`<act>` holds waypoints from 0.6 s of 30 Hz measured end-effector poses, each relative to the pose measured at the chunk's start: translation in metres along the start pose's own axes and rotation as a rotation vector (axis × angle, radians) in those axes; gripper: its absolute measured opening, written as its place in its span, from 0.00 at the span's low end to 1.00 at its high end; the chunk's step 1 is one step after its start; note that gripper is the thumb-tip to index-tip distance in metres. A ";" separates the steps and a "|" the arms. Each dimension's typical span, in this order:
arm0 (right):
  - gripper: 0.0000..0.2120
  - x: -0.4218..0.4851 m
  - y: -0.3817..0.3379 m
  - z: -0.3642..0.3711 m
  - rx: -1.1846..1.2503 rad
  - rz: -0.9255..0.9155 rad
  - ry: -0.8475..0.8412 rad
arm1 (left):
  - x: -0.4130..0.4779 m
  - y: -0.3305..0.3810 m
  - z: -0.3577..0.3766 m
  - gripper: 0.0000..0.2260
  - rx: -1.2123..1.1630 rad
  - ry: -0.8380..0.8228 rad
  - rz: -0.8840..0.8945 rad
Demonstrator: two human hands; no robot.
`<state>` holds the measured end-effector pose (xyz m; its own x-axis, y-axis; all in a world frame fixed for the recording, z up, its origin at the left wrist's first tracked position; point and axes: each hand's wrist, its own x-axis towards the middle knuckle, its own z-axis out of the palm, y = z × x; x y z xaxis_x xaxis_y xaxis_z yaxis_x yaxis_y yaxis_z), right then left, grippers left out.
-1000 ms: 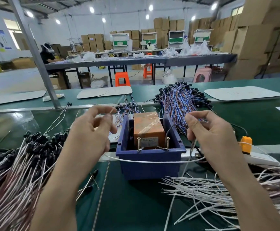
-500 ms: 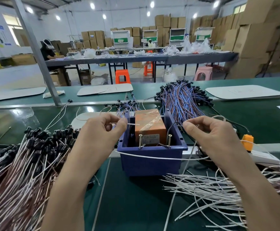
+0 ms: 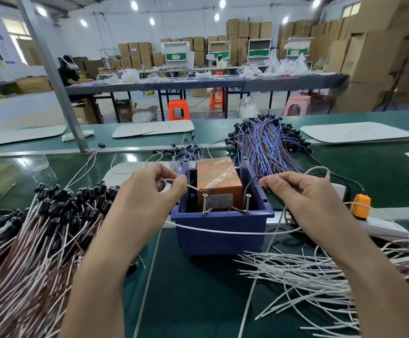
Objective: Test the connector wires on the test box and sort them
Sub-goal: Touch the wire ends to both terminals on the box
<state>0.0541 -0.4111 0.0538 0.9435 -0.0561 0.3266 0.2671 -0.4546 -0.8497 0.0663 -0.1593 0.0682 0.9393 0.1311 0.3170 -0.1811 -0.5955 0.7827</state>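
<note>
**Inspector:** Where is the item under test?

**Operator:** It is one white wire (image 3: 223, 232), held at both ends. Its slack hangs in a shallow curve across the front wall of the blue bin (image 3: 223, 246). The test box (image 3: 219, 181), orange and wrapped in clear tape, sits inside the bin.

**Inspector:** And the hands?

**Operator:** The left hand (image 3: 147, 193) is at the bin's left rim, with thumb and forefinger pinching one end of the wire. The right hand (image 3: 303, 191) is at the bin's right rim, fingers closed in a pinch on the other end.

**Inspector:** Contact points?

**Operator:** Two upright screws stand inside the bin's front wall, the left screw (image 3: 204, 204) and the right screw (image 3: 247, 203). The bared tip at the left hand points right and slightly down. Its long axis is aimed at the left screw's head and it sits just beside it, but I cannot tell whether it touches. The right-hand end lies above and to the right of the right screw, plainly apart. The left hand is the nearer.

**Inspector:** Your judgement?

**Operator:** The test looks to turn on the right side. That end would need to go down and left to its screw.

**Inspector:** Condition of the wire?

**Operator:** It is thin, white-sheathed and limp. The right-hand end is hidden by the fingers. Wires with black connectors (image 3: 27, 228) are heaped left of the bin, and loose white wires (image 3: 308, 279) lie to its front right.
</note>
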 end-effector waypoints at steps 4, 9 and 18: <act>0.07 0.003 0.007 0.002 0.010 -0.021 0.044 | 0.001 -0.002 0.001 0.10 0.003 -0.010 0.017; 0.03 0.006 0.013 0.002 0.095 0.047 0.059 | 0.002 -0.005 0.001 0.10 0.013 0.000 0.012; 0.07 0.005 0.014 0.001 0.120 0.072 0.026 | 0.002 -0.002 0.001 0.10 0.009 -0.015 -0.002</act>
<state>0.0623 -0.4169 0.0434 0.9561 -0.1084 0.2723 0.2219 -0.3392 -0.9142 0.0683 -0.1587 0.0669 0.9440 0.1202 0.3073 -0.1768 -0.6021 0.7786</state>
